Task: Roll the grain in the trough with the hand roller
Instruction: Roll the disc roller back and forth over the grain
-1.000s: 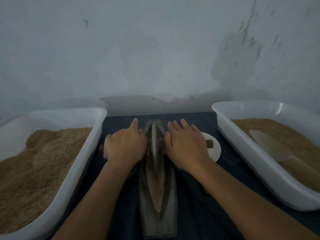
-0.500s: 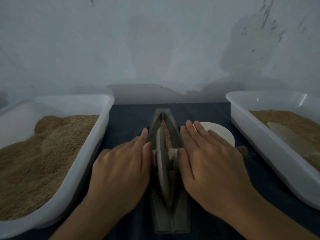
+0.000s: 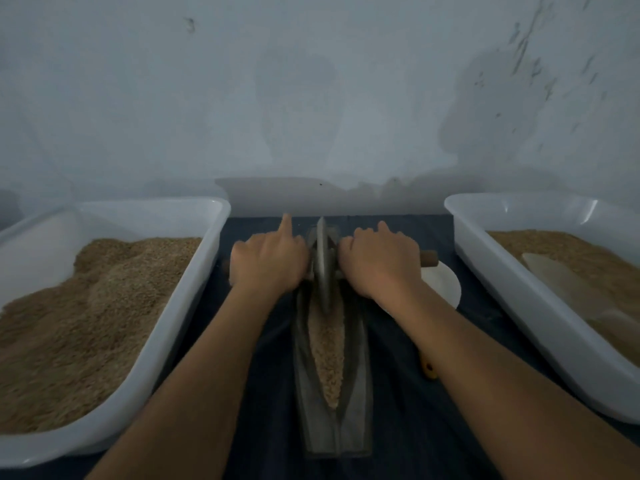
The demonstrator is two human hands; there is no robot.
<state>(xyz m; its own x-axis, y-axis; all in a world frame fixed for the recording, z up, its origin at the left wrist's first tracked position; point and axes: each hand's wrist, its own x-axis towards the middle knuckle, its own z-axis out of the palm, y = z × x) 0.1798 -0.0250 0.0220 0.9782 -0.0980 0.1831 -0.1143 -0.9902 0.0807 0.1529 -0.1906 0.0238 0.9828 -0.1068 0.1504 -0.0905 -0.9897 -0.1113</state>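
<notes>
Dark blue cloth point(image 3: 408, 427) beneath trough point(image 3: 311, 410), stained pale wall point(image 3: 311, 98) behind

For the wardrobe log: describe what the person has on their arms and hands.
Nothing is worn. The left hand and right hand are bare: no gloves, rings, watch or bracelets show. Both forearms are bare to the frame's lower edge, with no sleeve in view. The dim light could hide small marks.

A white tub point(image 3: 194, 271) stands at the left of the dark-covered table point(image 3: 408, 427), heaped with tan grain-like material point(image 3: 86, 313). A second white tub point(image 3: 502, 292) stands at the right, holding similar material and a pale scoop point(image 3: 568, 289). A white disc point(image 3: 445, 284) lies just left of the right tub. A stained wall point(image 3: 311, 98) rises at the far side.
</notes>
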